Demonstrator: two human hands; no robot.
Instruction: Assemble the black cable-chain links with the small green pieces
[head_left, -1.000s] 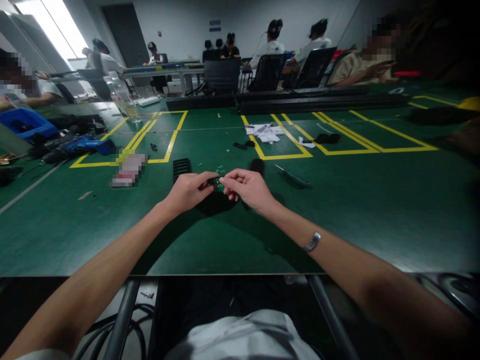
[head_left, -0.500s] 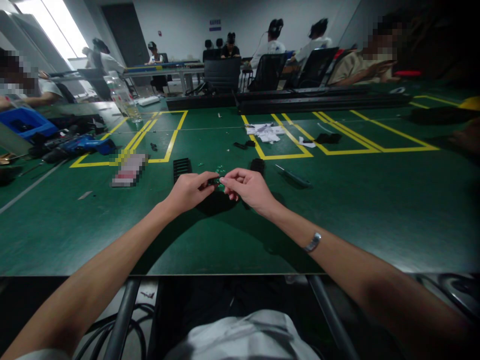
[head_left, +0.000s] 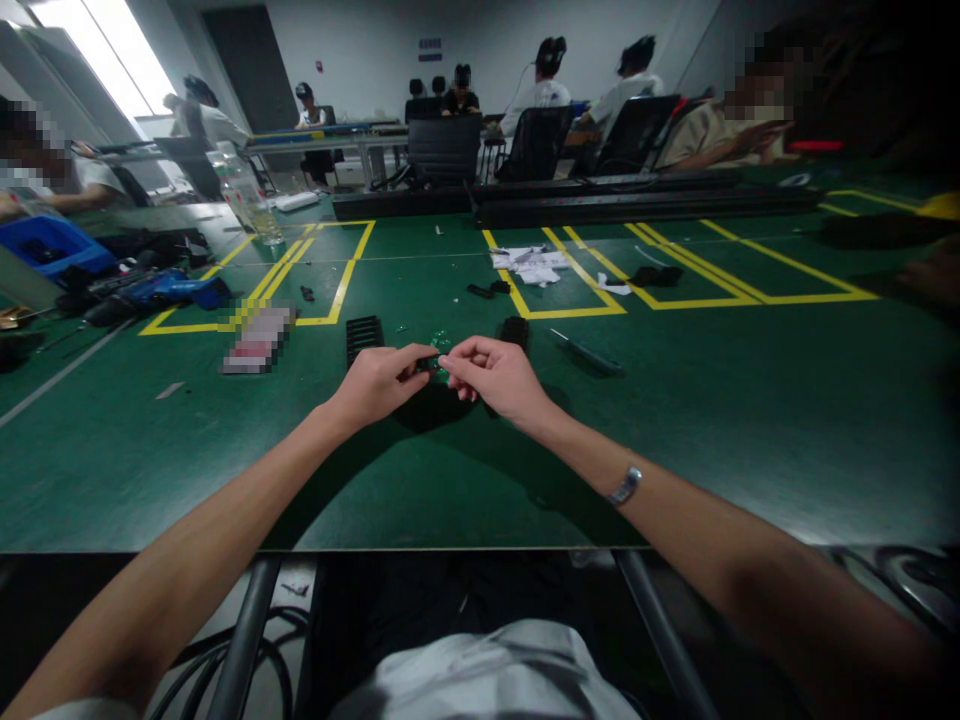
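The left hand (head_left: 379,385) pinches a small dark piece (head_left: 427,364) between its thumb and fingers. The right hand (head_left: 495,378) comes in to meet it, with its thumb and first finger pressed together at the right end of the piece. I cannot tell if that right hand grips the piece too, or some other tiny bit (it is all very small and dim there).

The small dark piece is above the green surface (head_left: 480,490), near the middle from side to side, well in from the near edge. Just past the fingers lie some shiny green bits (head_left: 441,340). A black part with slots (head_left: 364,338) is just beyond the left hand, and another black part (head_left: 515,331) is just beyond the right hand, which hides some of it. A thin tool with a dark handle (head_left: 589,354) lies to the right, on a slant.

Farther toward the left edge there is a flat, blurred thing (head_left: 259,342), then a blue tool (head_left: 154,292) and a blue bin (head_left: 49,245). White papers (head_left: 530,265) lie nearer the far edge, and a clear bottle (head_left: 251,200) stands toward the far left corner.
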